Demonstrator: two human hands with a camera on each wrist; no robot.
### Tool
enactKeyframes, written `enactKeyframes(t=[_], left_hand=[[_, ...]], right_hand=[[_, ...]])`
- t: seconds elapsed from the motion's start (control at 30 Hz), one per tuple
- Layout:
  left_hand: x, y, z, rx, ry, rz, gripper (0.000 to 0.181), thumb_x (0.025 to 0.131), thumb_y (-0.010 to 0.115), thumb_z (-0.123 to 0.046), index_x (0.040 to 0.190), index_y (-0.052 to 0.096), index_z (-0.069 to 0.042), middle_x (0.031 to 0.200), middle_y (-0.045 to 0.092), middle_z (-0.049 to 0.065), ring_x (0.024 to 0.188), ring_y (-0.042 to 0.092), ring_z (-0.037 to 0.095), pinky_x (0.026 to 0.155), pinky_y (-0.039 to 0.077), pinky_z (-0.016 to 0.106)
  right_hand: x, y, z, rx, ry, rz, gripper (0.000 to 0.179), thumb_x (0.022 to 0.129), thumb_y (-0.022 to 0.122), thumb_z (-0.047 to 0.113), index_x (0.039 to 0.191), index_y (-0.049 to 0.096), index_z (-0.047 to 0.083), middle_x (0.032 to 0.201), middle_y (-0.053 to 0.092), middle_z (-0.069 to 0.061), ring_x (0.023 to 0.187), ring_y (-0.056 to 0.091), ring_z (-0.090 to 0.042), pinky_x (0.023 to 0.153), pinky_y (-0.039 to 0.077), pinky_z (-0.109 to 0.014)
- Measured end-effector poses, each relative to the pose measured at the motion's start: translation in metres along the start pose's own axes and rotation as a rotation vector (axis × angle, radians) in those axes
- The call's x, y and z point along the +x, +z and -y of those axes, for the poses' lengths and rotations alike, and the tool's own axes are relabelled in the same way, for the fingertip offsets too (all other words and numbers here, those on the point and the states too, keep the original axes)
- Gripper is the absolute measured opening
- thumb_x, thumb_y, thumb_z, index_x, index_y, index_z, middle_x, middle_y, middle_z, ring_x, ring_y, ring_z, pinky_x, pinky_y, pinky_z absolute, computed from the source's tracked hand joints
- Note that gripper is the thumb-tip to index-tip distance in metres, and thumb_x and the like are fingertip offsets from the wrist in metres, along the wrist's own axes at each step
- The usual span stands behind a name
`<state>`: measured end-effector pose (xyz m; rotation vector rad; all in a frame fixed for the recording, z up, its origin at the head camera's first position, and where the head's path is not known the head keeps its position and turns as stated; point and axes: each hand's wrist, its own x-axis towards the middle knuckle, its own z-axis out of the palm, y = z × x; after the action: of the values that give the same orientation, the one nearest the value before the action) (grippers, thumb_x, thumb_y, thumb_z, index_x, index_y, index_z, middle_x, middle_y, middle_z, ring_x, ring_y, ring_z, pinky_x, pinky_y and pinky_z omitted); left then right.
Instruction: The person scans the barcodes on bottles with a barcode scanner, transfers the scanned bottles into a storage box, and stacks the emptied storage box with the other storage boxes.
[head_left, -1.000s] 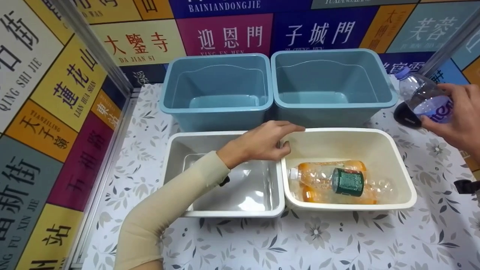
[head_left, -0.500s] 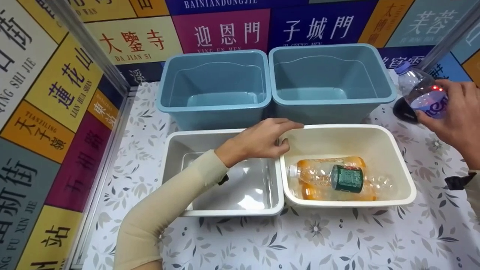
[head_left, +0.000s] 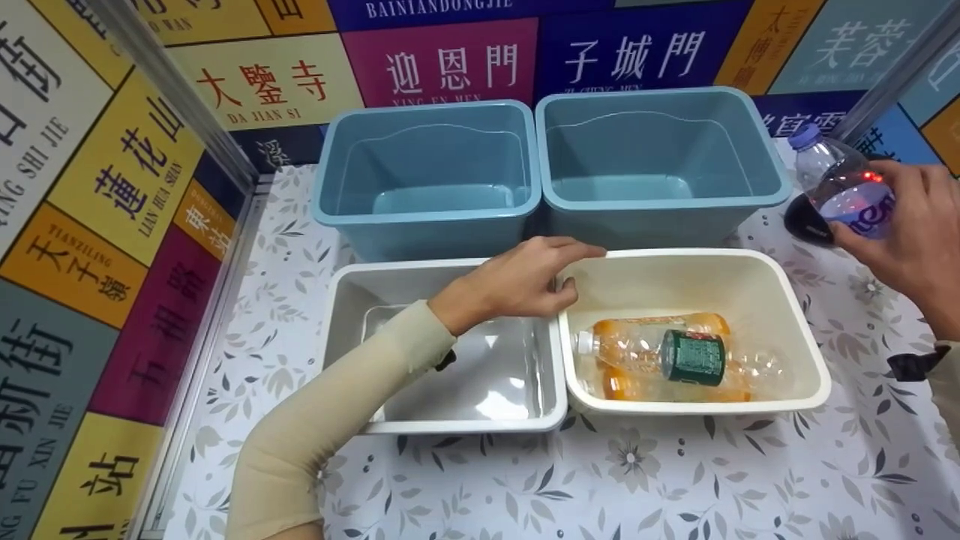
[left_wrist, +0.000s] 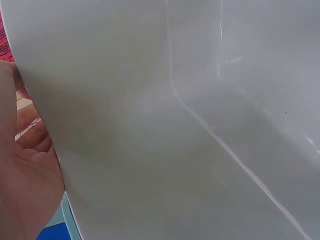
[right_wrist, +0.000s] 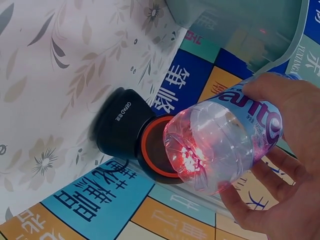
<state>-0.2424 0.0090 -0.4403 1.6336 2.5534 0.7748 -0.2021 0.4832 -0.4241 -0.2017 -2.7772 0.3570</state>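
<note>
My right hand (head_left: 911,232) grips a clear plastic bottle (head_left: 855,195) with a purple label and purple cap, tilted on its side. Its base faces the round window of a black scanner (right_wrist: 122,127) with an orange ring, and red light glows on the plastic in the right wrist view. My left hand (head_left: 521,281) rests across the adjoining rims of the light grey bin (head_left: 450,427) and the cream bin (head_left: 697,407), fingers loosely bent over the cream side. Inside the cream bin lie a clear bottle with a green label (head_left: 694,358) and orange-labelled bottles (head_left: 622,386), partly covered.
Two blue bins (head_left: 427,219) (head_left: 667,204) stand side by side behind the pale ones. A floral cloth (head_left: 630,480) covers the table. Panels with printed characters (head_left: 450,64) form walls at the back and left.
The head view has shifted slightly. Red light now shows on the bottle, which was absent a second ago. Both hands keep nearly the same places.
</note>
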Motion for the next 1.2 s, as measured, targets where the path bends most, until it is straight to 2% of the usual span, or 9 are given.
enactKeyframes(t=[0.33,0.6,0.83,1.03,1.2], left_hand=[[0.000,-0.001,-0.001,-0.012,0.004,0.001,0.056,0.088,0.051,-0.018,0.144,0.054,-0.011,0.138,0.063,0.004,0.100,0.060,0.010,0.088,0.051,0.022],[0.001,0.000,-0.001,-0.023,-0.009,0.010,0.056,0.088,0.051,-0.017,0.144,0.054,-0.012,0.139,0.062,0.004,0.100,0.060,0.010,0.089,0.051,0.023],[0.000,0.000,0.000,-0.015,-0.016,0.008,0.056,0.088,0.050,-0.018,0.144,0.054,-0.013,0.139,0.062,0.002,0.106,0.060,0.010,0.093,0.051,0.024],[-0.001,0.000,0.000,-0.015,-0.010,0.000,0.056,0.088,0.051,-0.018,0.144,0.055,-0.012,0.138,0.063,0.003,0.106,0.060,0.010,0.091,0.051,0.023],[0.000,0.000,-0.001,-0.016,0.006,-0.006,0.056,0.087,0.052,-0.016,0.143,0.055,-0.011,0.137,0.063,0.005,0.102,0.061,0.010,0.089,0.051,0.022]], right_hand=[[-0.004,-0.007,0.004,0.018,-0.043,-0.044,0.084,0.083,0.073,0.010,0.155,0.031,0.010,0.143,0.038,-0.030,0.134,0.034,-0.047,0.113,0.033,-0.063],[-0.007,-0.015,0.015,0.019,-0.072,-0.069,0.083,0.083,0.073,0.011,0.155,0.033,0.012,0.143,0.040,-0.029,0.132,0.036,-0.047,0.111,0.035,-0.064],[-0.006,-0.022,0.028,0.037,-0.200,-0.150,0.082,0.076,0.078,0.009,0.149,0.041,0.008,0.134,0.044,-0.030,0.122,0.039,-0.049,0.108,0.030,-0.061],[-0.005,-0.026,0.040,0.012,-0.191,-0.097,0.082,0.080,0.076,0.010,0.153,0.038,0.011,0.141,0.041,-0.029,0.130,0.037,-0.048,0.112,0.032,-0.063],[-0.004,-0.028,0.047,-0.038,-0.197,-0.075,0.083,0.082,0.076,0.016,0.155,0.036,0.016,0.144,0.041,-0.027,0.130,0.039,-0.048,0.105,0.039,-0.068]])
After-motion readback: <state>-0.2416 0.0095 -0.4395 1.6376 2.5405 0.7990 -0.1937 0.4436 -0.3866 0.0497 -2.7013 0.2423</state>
